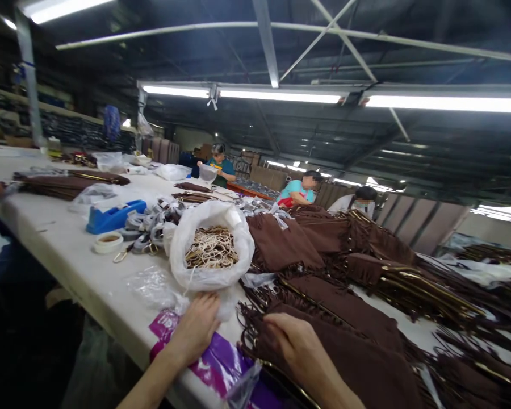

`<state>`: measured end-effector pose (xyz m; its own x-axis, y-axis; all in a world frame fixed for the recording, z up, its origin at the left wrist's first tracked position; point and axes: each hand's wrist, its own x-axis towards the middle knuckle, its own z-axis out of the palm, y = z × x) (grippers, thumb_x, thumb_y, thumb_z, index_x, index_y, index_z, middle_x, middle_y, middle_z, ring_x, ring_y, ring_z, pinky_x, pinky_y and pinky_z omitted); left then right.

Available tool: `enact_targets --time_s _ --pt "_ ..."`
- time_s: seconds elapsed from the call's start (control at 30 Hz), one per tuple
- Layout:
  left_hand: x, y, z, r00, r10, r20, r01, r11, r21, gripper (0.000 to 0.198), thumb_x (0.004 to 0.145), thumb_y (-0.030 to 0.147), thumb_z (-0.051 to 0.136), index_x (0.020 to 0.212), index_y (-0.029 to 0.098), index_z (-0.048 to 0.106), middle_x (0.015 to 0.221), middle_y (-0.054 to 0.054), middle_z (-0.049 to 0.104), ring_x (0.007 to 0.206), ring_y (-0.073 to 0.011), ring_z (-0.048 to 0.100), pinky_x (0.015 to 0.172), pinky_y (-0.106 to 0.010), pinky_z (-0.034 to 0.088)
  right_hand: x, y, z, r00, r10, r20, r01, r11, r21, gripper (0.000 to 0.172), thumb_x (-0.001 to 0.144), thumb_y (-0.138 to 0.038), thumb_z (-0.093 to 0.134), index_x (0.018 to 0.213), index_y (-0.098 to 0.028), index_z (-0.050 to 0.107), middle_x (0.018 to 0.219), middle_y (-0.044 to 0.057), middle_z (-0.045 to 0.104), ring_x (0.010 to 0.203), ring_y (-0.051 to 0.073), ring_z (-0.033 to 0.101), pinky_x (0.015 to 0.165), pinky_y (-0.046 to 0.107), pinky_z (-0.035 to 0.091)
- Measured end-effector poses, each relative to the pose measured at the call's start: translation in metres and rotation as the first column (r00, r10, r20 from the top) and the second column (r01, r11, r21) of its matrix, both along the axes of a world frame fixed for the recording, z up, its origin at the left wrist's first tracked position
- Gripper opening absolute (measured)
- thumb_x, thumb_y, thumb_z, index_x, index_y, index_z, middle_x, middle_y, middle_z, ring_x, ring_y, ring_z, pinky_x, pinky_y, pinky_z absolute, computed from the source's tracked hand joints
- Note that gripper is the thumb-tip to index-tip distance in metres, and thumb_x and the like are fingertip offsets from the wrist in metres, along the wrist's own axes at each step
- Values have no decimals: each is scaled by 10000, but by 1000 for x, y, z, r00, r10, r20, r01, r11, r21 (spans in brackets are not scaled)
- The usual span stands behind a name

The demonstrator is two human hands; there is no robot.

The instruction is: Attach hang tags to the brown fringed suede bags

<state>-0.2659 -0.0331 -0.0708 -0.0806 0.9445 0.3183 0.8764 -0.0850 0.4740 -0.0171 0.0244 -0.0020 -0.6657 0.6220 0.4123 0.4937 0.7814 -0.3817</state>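
My left hand (198,326) lies with its fingers stretched forward at the foot of a white plastic bag (181,270), over clear plastic and a purple printed packet (219,360). Rolled open at the top, the white bag holds many loops of pale and brown string (213,248). My right hand (296,341) is over a dark brown fringed fabric piece (344,352), its thumb and forefinger apart and pointing left. Nothing shows between those fingers; the rest of them are partly hidden. Further brown fringed pieces (283,241) with gold-coloured metal edges are heaped on the right.
A blue tape dispenser (116,216) and a tape roll (108,241) stand on the pale table (72,244) at left, beside bundled grey straps with metal hooks (147,230). Several co-workers sit across the table; one person (225,167) holds clear plastic. Brown pieces (74,183) lie at far left.
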Motion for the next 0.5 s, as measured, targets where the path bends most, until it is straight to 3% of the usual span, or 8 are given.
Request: enact_targets --time_s 0.1,0.27,0.4,0.5 --pt "1 0 -8 1000 -6 15 6 1000 7 488 835 196 507 1313 113 556 1409 -182 517 1338 -327 437 1139 -505 283 -52 16 0 968 -58 245 45 997 59 218 915 -182 501 975 -221 707 857 49 745 799 203 696 665 240 475" --pt "2 1 -11 999 7 -54 -8 1000 -4 516 836 175 504 1345 91 526 1427 -177 498 1344 -314 433 1145 -507 297 -85 26 -14 883 -87 462 41 993 110 159 877 -146 565 815 -200 702 817 76 737 732 211 694 579 234 406" --pt "4 1 -10 987 11 -159 -19 998 -52 510 855 190 487 1352 78 518 1448 -180 469 1352 -315 424 1136 -511 323 -72 30 -6 851 -84 519 23 992 123 215 877 -144 503 755 -204 670 784 66 726 687 202 670 562 249 359" --pt "3 2 -10 982 8 -190 -18 998 -52 502 861 194 480 1348 80 528 1444 -178 474 1347 -324 430 1125 -512 344 -29 43 13 867 -102 487 95 995 39 250 804 -147 494 566 -193 555 606 19 640 614 173 608 553 248 332"
